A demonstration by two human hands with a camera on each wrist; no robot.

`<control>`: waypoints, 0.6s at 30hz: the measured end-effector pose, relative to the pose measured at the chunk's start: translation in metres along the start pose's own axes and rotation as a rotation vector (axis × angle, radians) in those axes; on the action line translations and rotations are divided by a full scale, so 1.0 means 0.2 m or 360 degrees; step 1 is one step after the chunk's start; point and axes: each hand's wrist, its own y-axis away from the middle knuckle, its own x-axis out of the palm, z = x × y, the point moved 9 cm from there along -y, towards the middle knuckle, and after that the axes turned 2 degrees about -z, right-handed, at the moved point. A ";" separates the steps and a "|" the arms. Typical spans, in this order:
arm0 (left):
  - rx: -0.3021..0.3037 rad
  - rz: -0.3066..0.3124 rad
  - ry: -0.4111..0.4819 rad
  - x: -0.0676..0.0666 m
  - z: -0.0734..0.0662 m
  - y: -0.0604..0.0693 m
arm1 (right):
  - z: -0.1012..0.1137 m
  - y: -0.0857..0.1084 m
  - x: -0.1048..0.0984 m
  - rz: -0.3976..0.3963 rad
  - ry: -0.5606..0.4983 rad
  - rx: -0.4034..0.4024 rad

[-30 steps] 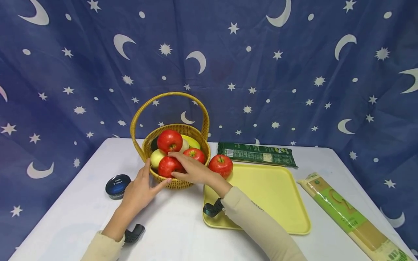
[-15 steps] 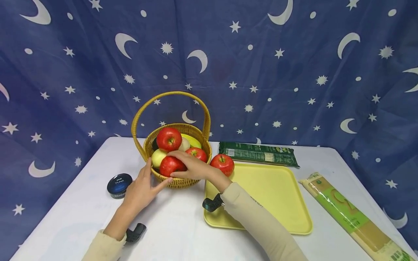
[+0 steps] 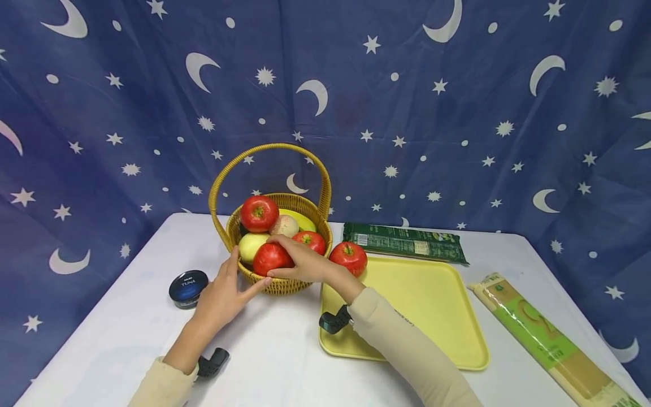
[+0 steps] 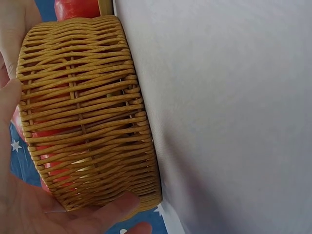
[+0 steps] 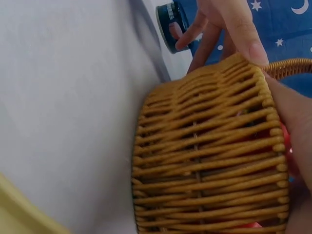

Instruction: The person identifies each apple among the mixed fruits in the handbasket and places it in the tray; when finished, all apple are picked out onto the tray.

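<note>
Left of centre, we see the left hand (image 3: 221, 296) spread wide, likely steadying the basket (image 3: 282, 288) for the right hand (image 3: 305, 263) gripping the front apple (image 3: 269, 258).

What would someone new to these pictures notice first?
Probably the wicker basket heaped with red apples, left of the yellow tray. Next, the left hand against its side and the right hand gripping its front apple. Behind hangs a starry blue cloth.

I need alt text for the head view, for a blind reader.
A person's right hand grips a red apple in a fruit basket while the left hand touches the basket's side. A yellow tray lies to the right.
</note>
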 end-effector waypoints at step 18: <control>0.0008 -0.0016 0.0003 0.00 0.00 0.00 | 0.04 0.05 -0.01 -0.0128 0.0013 -0.0079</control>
